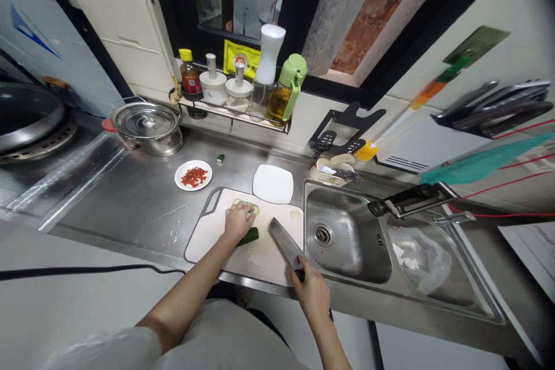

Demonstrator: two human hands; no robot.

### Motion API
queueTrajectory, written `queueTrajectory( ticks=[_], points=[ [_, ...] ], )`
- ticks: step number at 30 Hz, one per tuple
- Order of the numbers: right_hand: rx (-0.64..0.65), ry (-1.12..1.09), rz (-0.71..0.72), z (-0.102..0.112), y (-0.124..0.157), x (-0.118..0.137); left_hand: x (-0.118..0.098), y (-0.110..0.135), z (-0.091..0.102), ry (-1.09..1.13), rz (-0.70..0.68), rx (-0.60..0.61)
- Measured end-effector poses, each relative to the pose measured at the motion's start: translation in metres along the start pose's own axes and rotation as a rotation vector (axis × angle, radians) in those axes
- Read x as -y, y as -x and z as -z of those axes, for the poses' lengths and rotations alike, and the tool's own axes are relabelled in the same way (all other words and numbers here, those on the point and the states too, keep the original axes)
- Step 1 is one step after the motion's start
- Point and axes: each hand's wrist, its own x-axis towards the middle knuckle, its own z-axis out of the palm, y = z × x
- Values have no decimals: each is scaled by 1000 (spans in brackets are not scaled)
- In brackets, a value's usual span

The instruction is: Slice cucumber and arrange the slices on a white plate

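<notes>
My left hand (238, 222) is over the cutting board (208, 241), its bent fingers closed around cucumber slices (254, 208) near the board's far edge. Part of the slices is hidden under the fingers. Just below that hand lies an uncut length of cucumber (250, 236), dark green and partly covered by the wrist. On the board's right side, my right hand (313, 288) grips a kitchen knife (284, 241) by its black handle. The blade points away from me and to the left, apart from the cucumber. A single cucumber slice (295, 215) rests at the far right corner.
Behind the board are a white plate (273, 184), a plate of chopped red pieces (193, 176) and a cucumber end (221, 158). A lidded steel pot (150, 127) stands back left. The sink (347, 237) adjoins the board's right side. Above hangs a condiment rack (234, 111).
</notes>
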Motion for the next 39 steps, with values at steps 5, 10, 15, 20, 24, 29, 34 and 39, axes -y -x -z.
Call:
queueTrajectory(
  ticks=[5,10,15,20,24,29,34,39],
  points=[
    [40,-80,-49,-4,-6,-4,21,54,14,27,-141,124],
    [78,-129,-59,-4,-16,-2,33,67,8,12,-153,170],
    [102,-122,-71,-2,-23,3,43,63,-1,186,-65,70],
    [94,-132,-71,1,-24,4,68,54,14,286,105,-146],
    [104,-142,-72,0,-22,2,90,28,31,254,272,-304],
    [122,-137,-78,1,-20,3,98,-5,39,221,355,-362],
    [93,-163,-86,3,-20,2,96,-19,35,181,406,-348],
    [81,-188,-94,0,-18,-3,98,-22,35,132,412,-327]
  ],
)
